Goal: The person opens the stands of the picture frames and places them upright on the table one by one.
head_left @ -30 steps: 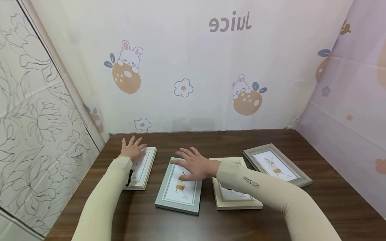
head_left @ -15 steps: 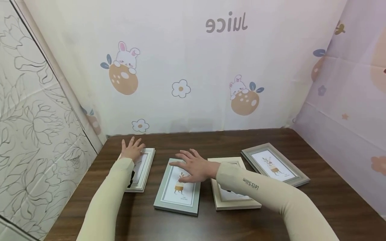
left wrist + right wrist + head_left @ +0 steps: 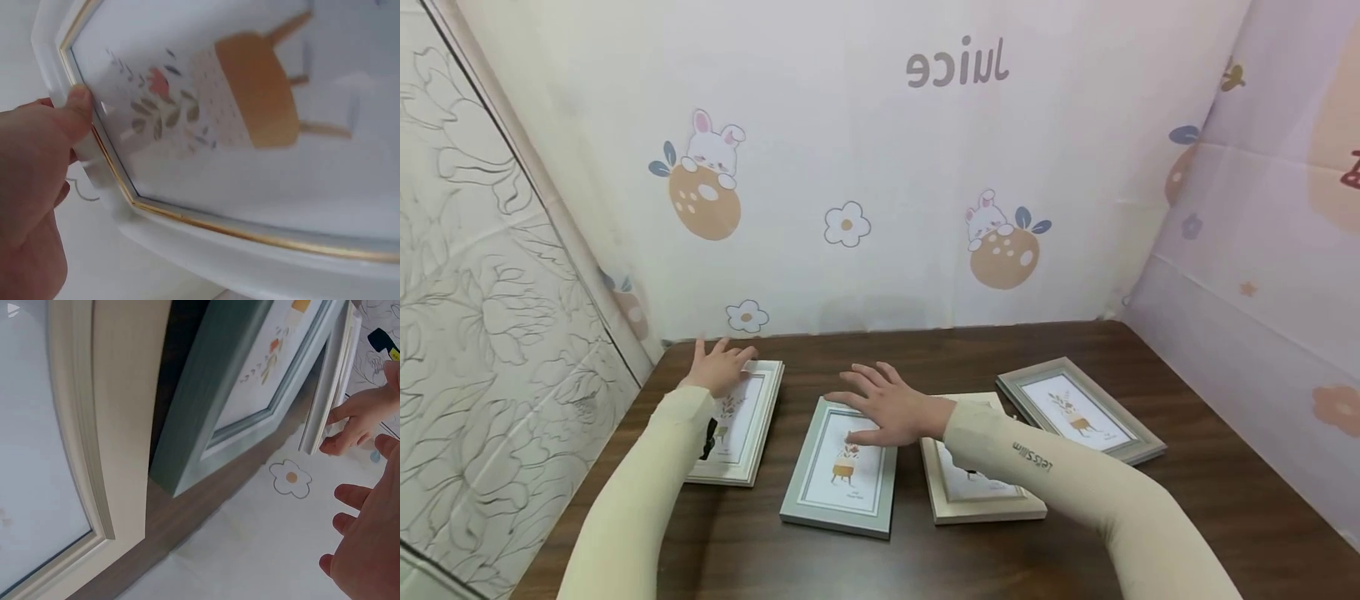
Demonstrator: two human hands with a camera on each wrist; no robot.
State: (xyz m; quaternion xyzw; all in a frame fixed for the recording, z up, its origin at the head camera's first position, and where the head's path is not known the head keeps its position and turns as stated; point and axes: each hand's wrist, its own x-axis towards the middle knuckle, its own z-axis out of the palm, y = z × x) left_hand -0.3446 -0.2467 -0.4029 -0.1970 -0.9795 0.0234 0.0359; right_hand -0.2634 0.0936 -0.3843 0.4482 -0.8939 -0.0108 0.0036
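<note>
A person's left hand pinches the far end of a white picture frame near the tabletop's left edge, toward its far left corner, the thumb on the rim and fingers partly hidden behind it. The left sleeve covers part of the frame's left side, and a small black item beside the cuff is hard to make out; whether the frame lies flat or is lifted cannot be told. The right hand, fingers spread wide and holding nothing, is over the far part of a grey-green frame left of the tabletop's middle; contact is unclear. The right sleeve hides much of a cream frame just beside it and crosses in front of the near left side of a grey-brown frame, set askew toward the far right corner. The near edge of the dark wooden tabletop is cut off; the left wrist view crops the white frame at top and right.
</note>
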